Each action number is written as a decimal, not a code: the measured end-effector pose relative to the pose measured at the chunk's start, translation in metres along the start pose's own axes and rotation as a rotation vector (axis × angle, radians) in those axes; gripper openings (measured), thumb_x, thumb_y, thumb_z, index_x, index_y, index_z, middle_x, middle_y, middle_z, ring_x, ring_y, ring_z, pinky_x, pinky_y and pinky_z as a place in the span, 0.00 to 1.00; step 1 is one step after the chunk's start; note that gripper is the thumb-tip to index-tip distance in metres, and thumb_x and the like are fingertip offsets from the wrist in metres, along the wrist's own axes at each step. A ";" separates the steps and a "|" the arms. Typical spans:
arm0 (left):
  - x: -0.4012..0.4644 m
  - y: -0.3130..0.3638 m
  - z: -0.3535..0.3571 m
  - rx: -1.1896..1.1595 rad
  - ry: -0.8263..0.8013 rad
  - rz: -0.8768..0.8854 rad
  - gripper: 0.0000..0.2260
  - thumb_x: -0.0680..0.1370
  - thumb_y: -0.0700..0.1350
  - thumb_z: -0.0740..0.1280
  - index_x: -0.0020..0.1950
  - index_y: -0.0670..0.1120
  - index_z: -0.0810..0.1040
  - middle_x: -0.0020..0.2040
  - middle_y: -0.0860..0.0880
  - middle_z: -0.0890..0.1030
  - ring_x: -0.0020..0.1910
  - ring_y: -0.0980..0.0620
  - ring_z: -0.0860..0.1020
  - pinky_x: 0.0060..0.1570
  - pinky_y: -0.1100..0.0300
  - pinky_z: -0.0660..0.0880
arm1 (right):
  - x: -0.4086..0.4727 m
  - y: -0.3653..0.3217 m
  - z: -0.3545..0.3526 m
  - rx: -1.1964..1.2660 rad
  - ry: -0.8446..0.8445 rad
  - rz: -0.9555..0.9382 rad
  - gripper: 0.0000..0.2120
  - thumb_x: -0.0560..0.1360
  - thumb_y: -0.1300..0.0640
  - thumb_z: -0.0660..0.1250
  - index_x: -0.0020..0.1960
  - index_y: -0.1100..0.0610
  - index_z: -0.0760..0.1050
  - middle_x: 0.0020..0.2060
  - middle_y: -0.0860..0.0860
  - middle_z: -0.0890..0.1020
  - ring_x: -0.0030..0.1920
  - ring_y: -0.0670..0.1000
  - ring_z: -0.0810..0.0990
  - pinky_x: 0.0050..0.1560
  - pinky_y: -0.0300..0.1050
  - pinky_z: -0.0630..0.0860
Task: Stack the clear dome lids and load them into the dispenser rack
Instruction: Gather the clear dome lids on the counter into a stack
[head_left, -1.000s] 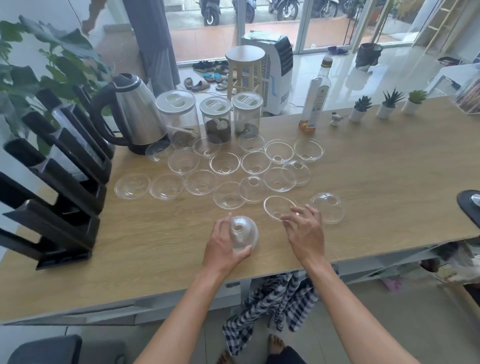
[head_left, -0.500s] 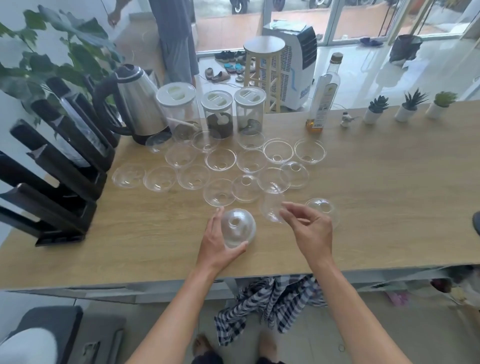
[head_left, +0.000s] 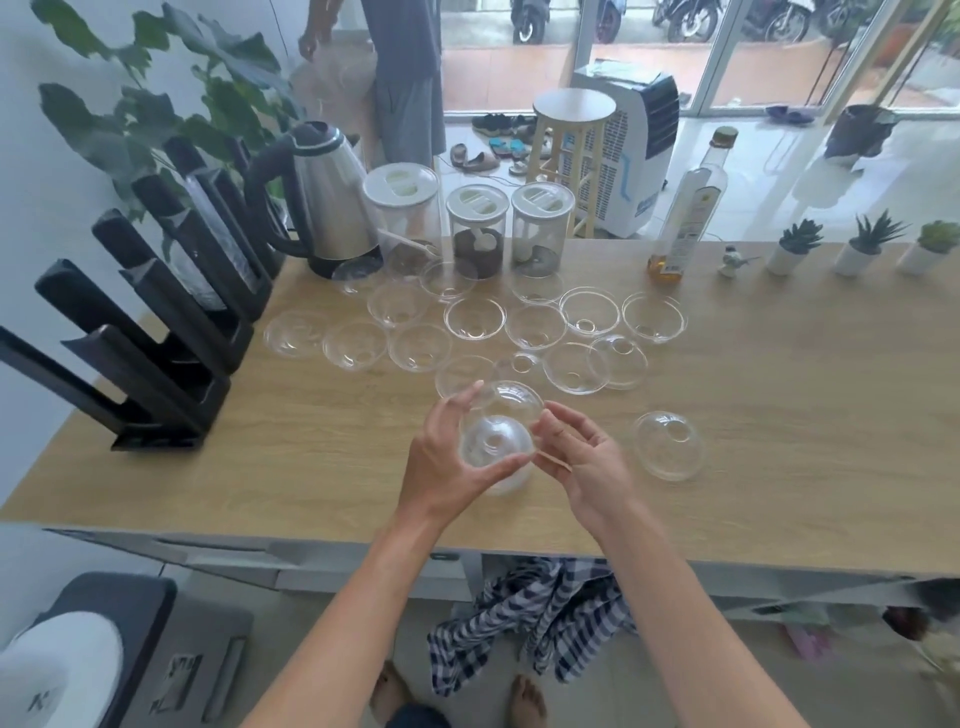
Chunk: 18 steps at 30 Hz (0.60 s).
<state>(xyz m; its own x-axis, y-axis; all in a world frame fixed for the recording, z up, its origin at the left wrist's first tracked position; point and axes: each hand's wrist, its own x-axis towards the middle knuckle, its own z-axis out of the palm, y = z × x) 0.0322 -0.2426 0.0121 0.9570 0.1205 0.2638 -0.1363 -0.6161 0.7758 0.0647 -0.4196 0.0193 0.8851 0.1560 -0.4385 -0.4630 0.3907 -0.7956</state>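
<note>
- While the left hand (head_left: 449, 462) curls around a clear dome lid (head_left: 496, 449) at lower centre and the right hand (head_left: 579, 457) pinches a second lid (head_left: 511, 402) just above it, misaligned rims could jam.
- Squeezing may crack thin plastic.
- The dispenser rack (head_left: 156, 332), far left, waits; loose lids (head_left: 519, 327) mid-frame could scatter if brushed.

Both bare forearms rise from the bottom edge, from about 7 and 5 o'clock, and converge toward the middle of the view. The left hand (head_left: 451, 462) sits at 9 o'clock of the meeting point, fingers curled upward, thumb hooked toward 3 o'clock in a rounded grip. The right hand (head_left: 587, 460), at 3 o'clock, turns its palm partly up, its fingertips (head_left: 545, 423) bent toward the left hand.
</note>
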 end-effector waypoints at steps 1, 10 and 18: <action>0.000 -0.004 0.001 0.015 -0.004 -0.009 0.44 0.65 0.68 0.76 0.76 0.51 0.70 0.66 0.53 0.79 0.63 0.58 0.77 0.62 0.63 0.74 | 0.001 0.001 -0.001 -0.051 0.034 -0.017 0.21 0.67 0.52 0.78 0.58 0.55 0.81 0.45 0.52 0.89 0.49 0.52 0.84 0.58 0.53 0.81; -0.010 -0.043 0.026 0.151 -0.165 -0.140 0.45 0.64 0.67 0.78 0.77 0.54 0.68 0.64 0.50 0.78 0.61 0.53 0.78 0.59 0.60 0.76 | 0.006 0.005 -0.030 -0.748 0.390 -0.439 0.17 0.75 0.48 0.76 0.62 0.50 0.79 0.56 0.43 0.82 0.60 0.49 0.79 0.60 0.48 0.77; -0.006 -0.042 0.045 0.122 -0.200 -0.147 0.45 0.66 0.56 0.81 0.79 0.53 0.64 0.68 0.49 0.74 0.58 0.57 0.73 0.53 0.65 0.70 | 0.033 0.000 -0.097 -1.108 0.678 -0.357 0.36 0.73 0.47 0.77 0.77 0.47 0.68 0.79 0.61 0.65 0.80 0.62 0.60 0.77 0.61 0.64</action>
<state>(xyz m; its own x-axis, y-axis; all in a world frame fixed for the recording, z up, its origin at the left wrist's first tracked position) 0.0438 -0.2525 -0.0474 0.9974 0.0671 0.0253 0.0284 -0.6938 0.7196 0.0892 -0.5021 -0.0357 0.9161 -0.4011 -0.0006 -0.2930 -0.6681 -0.6839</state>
